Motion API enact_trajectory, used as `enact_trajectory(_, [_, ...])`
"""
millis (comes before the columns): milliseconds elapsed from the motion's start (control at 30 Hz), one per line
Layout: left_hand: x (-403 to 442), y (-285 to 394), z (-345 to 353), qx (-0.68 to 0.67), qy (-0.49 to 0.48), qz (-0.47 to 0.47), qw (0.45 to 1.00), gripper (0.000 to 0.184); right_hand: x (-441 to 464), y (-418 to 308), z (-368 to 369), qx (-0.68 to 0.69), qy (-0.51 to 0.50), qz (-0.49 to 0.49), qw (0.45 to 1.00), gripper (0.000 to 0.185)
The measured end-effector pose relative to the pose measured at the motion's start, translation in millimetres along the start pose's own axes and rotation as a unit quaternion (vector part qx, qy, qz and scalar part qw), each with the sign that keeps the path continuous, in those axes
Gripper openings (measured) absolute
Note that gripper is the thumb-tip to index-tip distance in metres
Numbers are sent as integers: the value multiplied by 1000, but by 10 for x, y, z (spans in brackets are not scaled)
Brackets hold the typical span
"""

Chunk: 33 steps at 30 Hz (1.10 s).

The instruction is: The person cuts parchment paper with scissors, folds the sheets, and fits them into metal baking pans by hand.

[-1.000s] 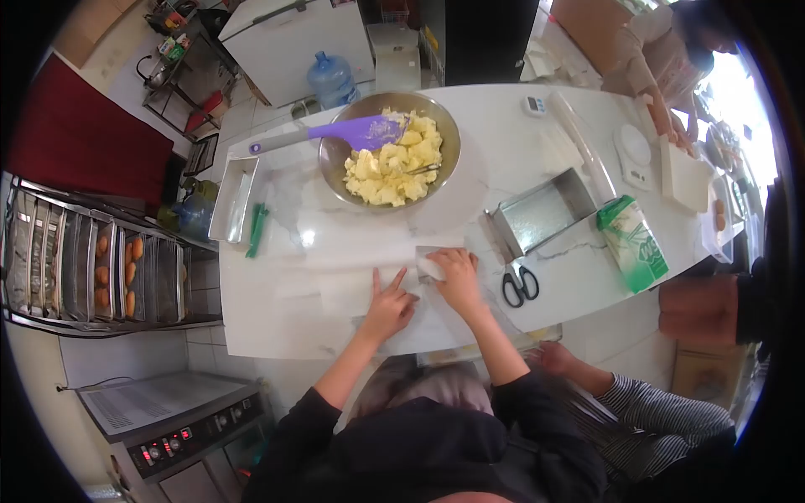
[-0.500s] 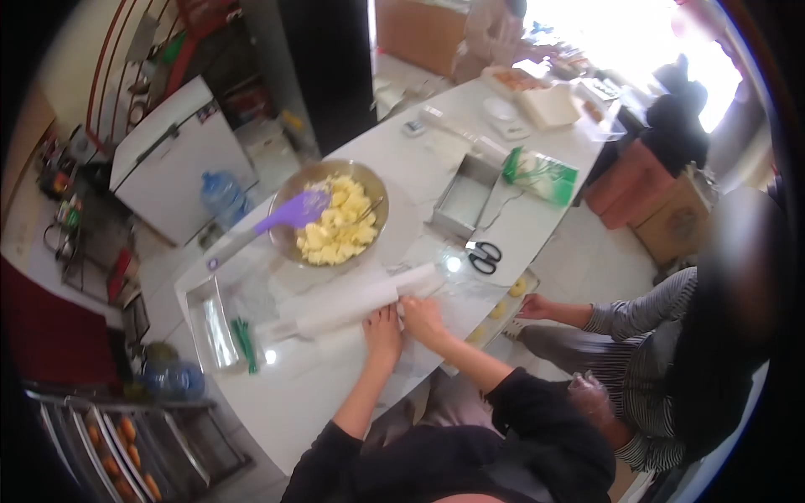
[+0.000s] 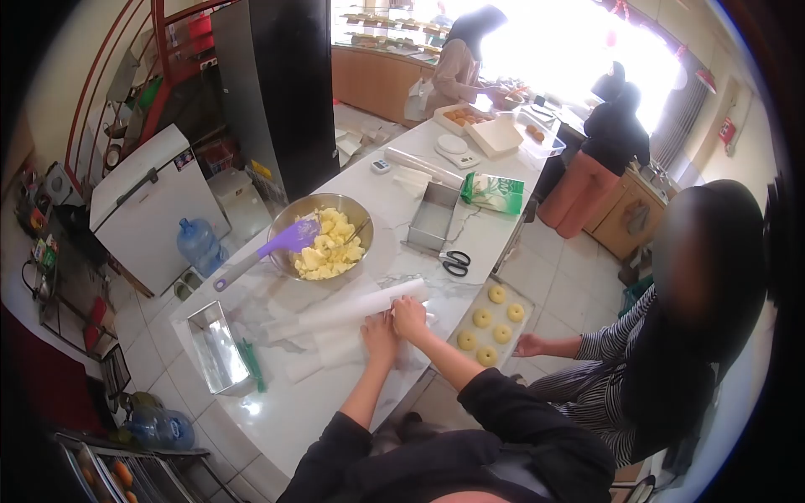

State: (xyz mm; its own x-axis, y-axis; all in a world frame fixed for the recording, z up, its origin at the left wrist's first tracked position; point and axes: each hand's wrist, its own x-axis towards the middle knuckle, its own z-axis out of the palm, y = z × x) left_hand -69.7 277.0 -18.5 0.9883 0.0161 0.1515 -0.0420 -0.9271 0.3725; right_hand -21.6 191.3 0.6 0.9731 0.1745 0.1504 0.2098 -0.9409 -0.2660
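Observation:
My left hand and my right hand are close together on the table, both closed at the edge of a rolled white sheet that looks like paper or thin plastic. The pinched part is mostly hidden by my fingers. A flat, translucent portion lies under and left of my hands. Beyond the roll stands a metal bowl with pale yellow chunks, and a purple spatula rests across it. Black-handled scissors lie to the right of the roll.
One metal loaf tin sits at left beside green strips; another tin stands near a green packet. A co-worker's hand is by a tray of dough rings. Two more people stand farther back.
The view has tilted up, bringing more of the room and the dough-ring tray into sight. Both hands stay at the white roll, with the fingers slightly shifted.

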Motion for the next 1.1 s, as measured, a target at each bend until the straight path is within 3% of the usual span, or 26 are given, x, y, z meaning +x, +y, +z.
enact_trajectory(167, [-1, -25, 35, 9, -8, 7, 1000, 38, 27, 63, 77, 26, -13, -13, 999, 13])
enact_trajectory(367, [-10, -49, 239, 83, 101, 20, 991, 40, -108, 89, 21, 81, 6, -51, 995, 15])
enact_trajectory(567, [8, -51, 10, -38, -39, 9, 998, 34, -62, 159, 46, 56, -44, -79, 994, 13])
enact_trajectory(633, [5, -66, 12, -44, -33, 1, 998, 34, -47, 175, 112, 42, -82, -97, 991, 13])
enact_trajectory(767, [82, -143, 279, 9, 13, -2, 1000, 37, -8, 158, 237, -24, -31, -142, 989, 16])
enact_trajectory(933, [92, -121, 134, -28, -48, -17, 998, 46, -221, 60, 59, -75, -19, -149, 986, 18])
enact_trajectory(1100, [41, 11, -143, 22, -88, 18, 996, 60, -73, 211, -420, 80, -221, -69, 970, 24])
